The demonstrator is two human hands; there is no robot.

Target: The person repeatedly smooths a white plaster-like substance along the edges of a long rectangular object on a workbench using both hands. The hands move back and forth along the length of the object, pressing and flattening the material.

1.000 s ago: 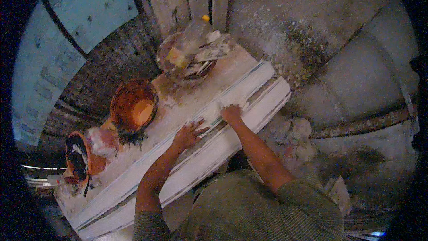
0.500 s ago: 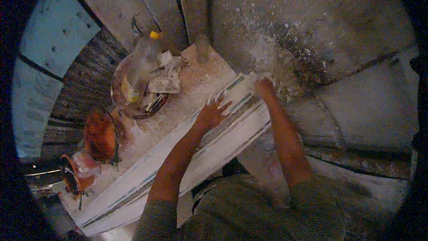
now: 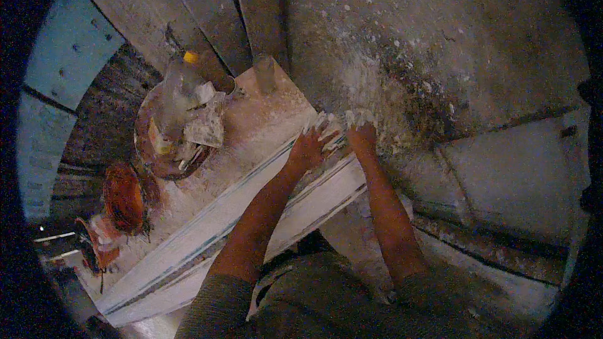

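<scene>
A long white strip of moulding [image 3: 217,232] with dark lengthwise grooves, apparently wet with plaster, runs diagonally from the near left to the far end of the table. Over its far end lies my left hand [image 3: 312,147], fingers spread and white at the tips, with nothing gripped. Close beside it, my right hand [image 3: 361,137] is at the strip's far end. Its fingers are bent and coated in white lumpy paste; whatever they hold is hidden.
On the dusty table [image 3: 251,100], a round basin [image 3: 146,154] carries a clear bottle [image 3: 179,97] with a yellow cap and a whitish block [image 3: 205,130]. An orange bowl [image 3: 122,198] stands at the left. White splatter marks the wall [image 3: 402,56].
My left hand has slid toward the far end of the strip, close to my right hand. The right hand's fingers now show more white paste. The whole view has shifted slightly.
</scene>
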